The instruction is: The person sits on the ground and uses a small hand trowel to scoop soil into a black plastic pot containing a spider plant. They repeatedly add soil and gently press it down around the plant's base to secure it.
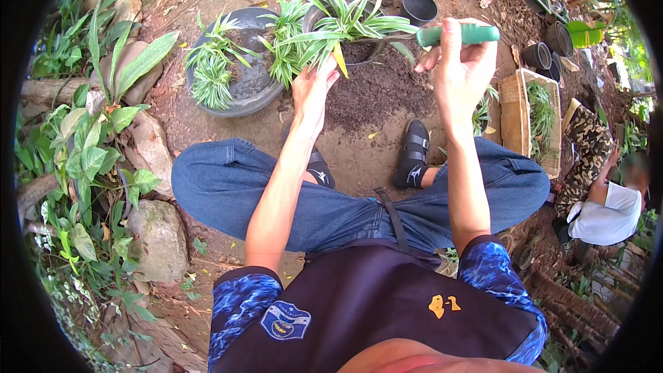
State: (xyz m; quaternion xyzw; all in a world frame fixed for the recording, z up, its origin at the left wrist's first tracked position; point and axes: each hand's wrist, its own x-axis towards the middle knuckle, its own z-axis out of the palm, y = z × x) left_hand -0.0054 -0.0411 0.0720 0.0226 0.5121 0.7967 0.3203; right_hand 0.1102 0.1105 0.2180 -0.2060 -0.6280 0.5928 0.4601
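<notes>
My left hand (312,88) is at the near edge of a variegated spider plant (352,23), its fingers against the leaves; its exact grip is partly hidden. A yellow leaf (341,59) hangs beside the fingertips. In my right hand (458,72) is the green handle (458,34) of a garden hand tool, whose metal end reaches left under the leaves. The plant stands over a dark round pot (380,54), with dark soil (373,96) heaped on the ground before it. More spider plants (212,85) lie in a wide black basin (248,101) at the left.
Black plastic pots (418,8) stand beyond my right hand. A pale plastic crate (513,114) with plants is at the right, near a seated person (603,207). Rocks (158,241) and leafy plants (85,160) border the left. My sandalled feet flank the soil.
</notes>
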